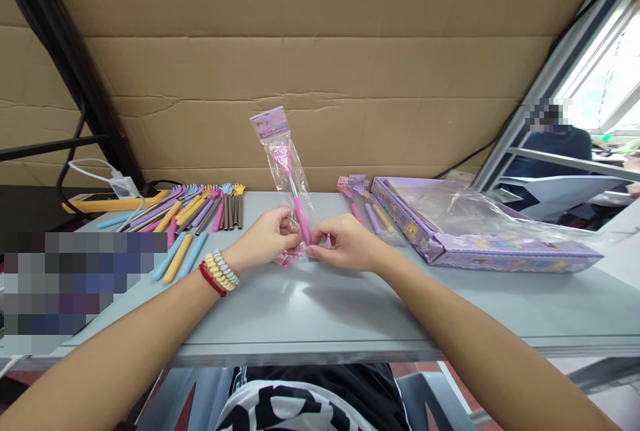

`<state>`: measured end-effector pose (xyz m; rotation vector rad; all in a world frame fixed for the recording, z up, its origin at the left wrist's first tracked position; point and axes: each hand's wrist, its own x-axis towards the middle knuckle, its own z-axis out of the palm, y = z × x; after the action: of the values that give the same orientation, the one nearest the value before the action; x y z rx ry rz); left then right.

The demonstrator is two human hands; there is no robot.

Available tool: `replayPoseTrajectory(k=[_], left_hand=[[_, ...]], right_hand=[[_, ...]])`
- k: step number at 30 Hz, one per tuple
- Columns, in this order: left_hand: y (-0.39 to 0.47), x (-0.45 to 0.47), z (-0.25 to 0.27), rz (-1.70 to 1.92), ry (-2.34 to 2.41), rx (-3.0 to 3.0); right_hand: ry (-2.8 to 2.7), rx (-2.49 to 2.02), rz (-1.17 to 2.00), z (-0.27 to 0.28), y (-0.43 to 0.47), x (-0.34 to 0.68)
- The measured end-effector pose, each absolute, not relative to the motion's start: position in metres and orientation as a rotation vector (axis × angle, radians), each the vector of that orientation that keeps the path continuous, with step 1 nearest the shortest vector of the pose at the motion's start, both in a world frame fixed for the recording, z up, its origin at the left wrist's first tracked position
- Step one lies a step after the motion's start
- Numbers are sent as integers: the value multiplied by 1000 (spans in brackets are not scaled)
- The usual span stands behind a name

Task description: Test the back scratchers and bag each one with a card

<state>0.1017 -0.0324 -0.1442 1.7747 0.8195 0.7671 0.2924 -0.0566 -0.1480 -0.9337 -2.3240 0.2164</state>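
Observation:
A pink back scratcher (301,212) with a metal shaft stands tilted inside a clear plastic bag (277,171), its purple header card (271,123) at the top. My left hand (270,239) is closed around the bag beside the pink handle. From the other side my right hand (345,242) pinches the bag's lower end near the handle's bottom. Beneath my left fingers, part of a pink printed card (289,259) shows. To the left lie several loose back scratchers (200,207) with coloured claw heads, and separate blue and yellow handles (178,258).
Several bagged back scratchers (369,207) lie right of centre. A purple display box (500,251) with clear film sits on the grey table (320,317). Cardboard (320,71) walls the back. A white charger (124,184) with cables is at left; a person (555,144) sits beyond the right frame.

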Motion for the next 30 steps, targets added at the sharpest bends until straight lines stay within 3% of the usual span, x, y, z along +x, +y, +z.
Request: replayPoseTrajectory(k=[13,25,30], left_hand=[[-38,103,-144,754,609,1703],[-43,99,-140,687,450,1632],[-37,93,-138,761,377,1713]], right_hand=[[-2149,-1039,307,-152,-56,287],[-2069,-1048,88,-148,-56,290],[-1950,-1121,-215,-126,-61,315]])
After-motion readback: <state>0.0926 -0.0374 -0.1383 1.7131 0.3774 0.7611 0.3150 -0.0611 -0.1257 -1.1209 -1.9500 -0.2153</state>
